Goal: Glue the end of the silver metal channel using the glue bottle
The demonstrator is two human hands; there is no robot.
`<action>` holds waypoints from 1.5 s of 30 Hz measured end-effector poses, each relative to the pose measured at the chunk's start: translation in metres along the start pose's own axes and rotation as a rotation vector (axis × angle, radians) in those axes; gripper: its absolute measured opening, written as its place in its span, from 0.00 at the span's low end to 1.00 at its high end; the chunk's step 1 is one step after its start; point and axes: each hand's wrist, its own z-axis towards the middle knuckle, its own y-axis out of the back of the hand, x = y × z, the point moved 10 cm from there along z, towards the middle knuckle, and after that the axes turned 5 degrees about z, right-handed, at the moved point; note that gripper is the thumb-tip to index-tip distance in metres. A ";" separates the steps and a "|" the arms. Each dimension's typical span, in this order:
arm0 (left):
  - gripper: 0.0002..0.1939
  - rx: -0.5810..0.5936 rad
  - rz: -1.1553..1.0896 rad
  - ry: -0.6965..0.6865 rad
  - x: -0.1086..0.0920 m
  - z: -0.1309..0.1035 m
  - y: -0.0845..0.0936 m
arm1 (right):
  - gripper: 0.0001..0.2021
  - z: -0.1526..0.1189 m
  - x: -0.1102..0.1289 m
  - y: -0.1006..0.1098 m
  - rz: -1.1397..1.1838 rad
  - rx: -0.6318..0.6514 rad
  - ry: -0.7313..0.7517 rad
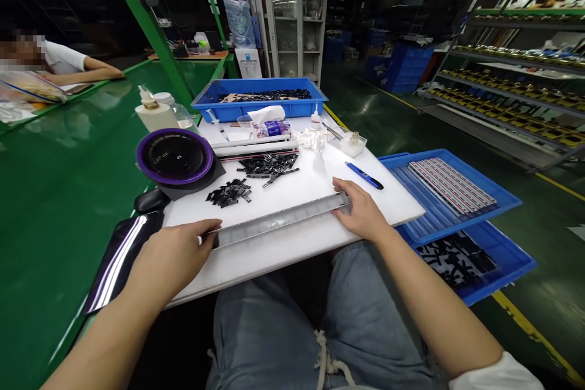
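Observation:
A long silvery channel strip [278, 220] spans the space between my hands, tilted up toward the right, just over the front of the white work board [256, 268]. My left hand [176, 256] grips its left end, thumb and fingers closed around it. At the opposite end, my right hand [359, 210] pinches the strip between thumb and fingers. Beyond the strip lie a small pile of black rectangular pieces [229, 192] and a larger heap of black pieces with light marks [269, 166]. A blue utility knife [364, 175] lies past my right hand.
A purple-rimmed black round dish [175, 157] stands at the left. Behind are white strips [256, 147], a tissue pack [273, 128] and a blue bin [260, 111]. Stacked blue trays [507, 198] sit at the right. A person [68, 61] sits at the far left.

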 end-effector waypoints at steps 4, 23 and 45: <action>0.23 -0.095 0.129 -0.058 0.003 -0.003 0.008 | 0.27 -0.001 0.002 -0.001 0.035 0.026 0.001; 0.14 -0.286 -0.119 -0.680 -0.182 -0.024 0.065 | 0.33 -0.002 0.004 -0.005 0.121 0.113 0.017; 0.20 0.094 -0.340 -0.718 -0.254 0.056 0.019 | 0.29 0.006 -0.005 -0.004 0.077 0.087 -0.040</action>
